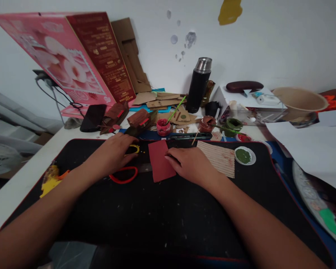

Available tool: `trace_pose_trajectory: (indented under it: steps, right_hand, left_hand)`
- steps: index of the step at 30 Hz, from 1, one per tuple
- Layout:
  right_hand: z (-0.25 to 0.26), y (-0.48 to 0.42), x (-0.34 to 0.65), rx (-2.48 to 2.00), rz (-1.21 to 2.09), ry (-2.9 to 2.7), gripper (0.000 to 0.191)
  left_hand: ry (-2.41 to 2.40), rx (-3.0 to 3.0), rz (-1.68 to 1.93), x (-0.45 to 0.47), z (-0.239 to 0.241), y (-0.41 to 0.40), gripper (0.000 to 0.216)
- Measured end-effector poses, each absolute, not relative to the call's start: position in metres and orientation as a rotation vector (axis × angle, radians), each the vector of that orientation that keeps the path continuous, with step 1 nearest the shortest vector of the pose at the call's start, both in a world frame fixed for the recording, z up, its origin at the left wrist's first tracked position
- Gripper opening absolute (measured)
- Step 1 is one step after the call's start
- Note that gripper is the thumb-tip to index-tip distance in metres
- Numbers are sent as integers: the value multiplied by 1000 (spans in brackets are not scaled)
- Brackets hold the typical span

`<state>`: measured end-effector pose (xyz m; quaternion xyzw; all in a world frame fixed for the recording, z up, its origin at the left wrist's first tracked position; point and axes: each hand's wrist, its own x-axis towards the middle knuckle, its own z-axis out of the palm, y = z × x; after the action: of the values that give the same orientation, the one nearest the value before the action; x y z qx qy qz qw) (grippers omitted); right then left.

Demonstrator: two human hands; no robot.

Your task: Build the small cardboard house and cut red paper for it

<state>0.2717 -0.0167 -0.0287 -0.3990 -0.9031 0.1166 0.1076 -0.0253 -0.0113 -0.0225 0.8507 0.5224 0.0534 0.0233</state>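
A dark red rectangular card (161, 162) lies on the black mat (145, 216). My right hand (192, 164) is at its right edge, with thumb and finger closed on that edge. My left hand (113, 151) hovers to the left of the card, fingers stretched forward and thumb apart. Beneath and beside its fingertips is a yellow ring-shaped thing (134, 149), partly hidden. Red-handled scissors (124, 182) lie just below this hand, their blade pointing toward the card. Corrugated cardboard (220, 158) sits right of my right hand.
Behind the mat stand paint jars in pink (164, 128), brown (206, 124) and green (232, 127), a utility knife (189, 136) and a black flask (198, 87). A lid with green paint (244, 155) is at right. Yellow scraps (50, 182) lie left; a pink box (64, 59) leans behind.
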Motion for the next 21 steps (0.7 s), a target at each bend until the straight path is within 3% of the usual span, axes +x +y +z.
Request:
trace_pose_trajectory:
  steps: [15,21]
  right_hand:
    - [-27,-18,271,-1169,322,-2694,26]
    - [-27,-19,271,-1166,312,-2703,26]
  left_hand:
    - [1564,2626,134,-25,-17,-12,34]
    - [1525,2642,212,-14,-16,-9,23]
